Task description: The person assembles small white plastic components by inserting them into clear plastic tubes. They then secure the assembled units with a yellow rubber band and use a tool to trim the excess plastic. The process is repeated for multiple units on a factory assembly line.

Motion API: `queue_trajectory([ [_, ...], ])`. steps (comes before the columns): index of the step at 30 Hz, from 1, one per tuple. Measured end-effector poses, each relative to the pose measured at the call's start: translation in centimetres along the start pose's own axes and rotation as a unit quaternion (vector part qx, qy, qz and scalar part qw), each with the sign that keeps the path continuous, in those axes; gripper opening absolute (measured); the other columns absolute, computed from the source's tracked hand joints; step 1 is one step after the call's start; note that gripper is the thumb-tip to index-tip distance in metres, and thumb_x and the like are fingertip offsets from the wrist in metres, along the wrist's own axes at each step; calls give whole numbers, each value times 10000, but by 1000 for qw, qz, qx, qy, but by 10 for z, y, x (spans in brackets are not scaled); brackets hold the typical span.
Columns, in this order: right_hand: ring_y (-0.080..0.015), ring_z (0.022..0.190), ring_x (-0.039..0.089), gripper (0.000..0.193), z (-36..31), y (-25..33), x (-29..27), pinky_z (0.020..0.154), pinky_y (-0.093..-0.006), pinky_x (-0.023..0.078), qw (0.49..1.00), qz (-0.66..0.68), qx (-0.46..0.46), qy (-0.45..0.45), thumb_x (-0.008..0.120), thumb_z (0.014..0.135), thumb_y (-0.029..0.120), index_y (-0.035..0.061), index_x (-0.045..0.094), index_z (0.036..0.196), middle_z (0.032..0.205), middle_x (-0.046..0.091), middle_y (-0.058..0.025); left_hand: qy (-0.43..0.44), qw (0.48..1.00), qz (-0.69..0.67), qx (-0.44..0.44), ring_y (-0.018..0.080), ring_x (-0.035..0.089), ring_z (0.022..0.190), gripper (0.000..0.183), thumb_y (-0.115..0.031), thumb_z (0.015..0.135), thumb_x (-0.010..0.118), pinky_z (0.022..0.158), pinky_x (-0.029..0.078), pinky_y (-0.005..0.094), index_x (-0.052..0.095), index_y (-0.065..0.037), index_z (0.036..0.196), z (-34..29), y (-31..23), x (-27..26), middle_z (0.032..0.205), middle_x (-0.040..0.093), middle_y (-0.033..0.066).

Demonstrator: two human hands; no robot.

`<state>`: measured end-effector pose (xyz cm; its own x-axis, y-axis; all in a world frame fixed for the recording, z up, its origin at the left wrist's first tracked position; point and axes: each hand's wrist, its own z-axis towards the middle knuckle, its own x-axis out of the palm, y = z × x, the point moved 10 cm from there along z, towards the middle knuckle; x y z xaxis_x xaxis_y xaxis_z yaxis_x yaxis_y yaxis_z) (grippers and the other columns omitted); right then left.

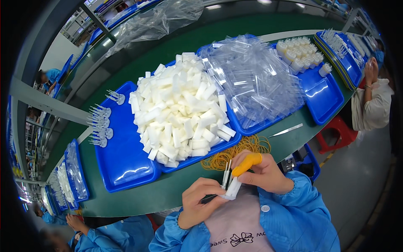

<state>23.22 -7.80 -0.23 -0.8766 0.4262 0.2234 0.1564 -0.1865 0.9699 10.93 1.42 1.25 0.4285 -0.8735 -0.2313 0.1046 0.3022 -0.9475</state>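
Close in front of my body, my left hand [201, 199] pinches the base of a white pronged plastic part [228, 195], whose thin prongs point upward. My right hand [264, 172], with a yellow finger cot [247, 164] on one finger, grips a white foam block [235, 183] against that part. Fingers hide some of both pieces. Just beyond my hands lies a tangle of yellow rubber bands [239, 150]. Similar foam blocks [180, 109] are heaped in a blue tray behind the bands.
Clear plastic sleeves [256, 80] fill another blue tray. Pronged parts [100, 122] line the left blue tray [126, 168]; white-and-yellow assembled pieces [299, 53] sit at the right blue tray [323, 98]. Tweezers [286, 129] lie near the green table's edge. Co-workers sit at both sides.
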Motion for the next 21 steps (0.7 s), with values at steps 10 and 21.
queue_trajectory([
  [10,-277,941,537,283,69,48,-3,801,-379,427,873,-436,-210,-58,702,746,132,64,674,1019,1008,587,-72,-110,988,-86,-59,177,586,837,244,57,700,752,744,470,277,647,-1,912,-7,20,-26,936,613,110],
  [21,-175,891,590,261,88,27,-10,771,-308,473,964,-237,-98,-67,676,810,114,20,621,1048,955,604,-59,-194,972,-110,-70,179,581,848,212,64,742,711,748,473,283,673,5,943,-16,32,-47,949,614,110],
])
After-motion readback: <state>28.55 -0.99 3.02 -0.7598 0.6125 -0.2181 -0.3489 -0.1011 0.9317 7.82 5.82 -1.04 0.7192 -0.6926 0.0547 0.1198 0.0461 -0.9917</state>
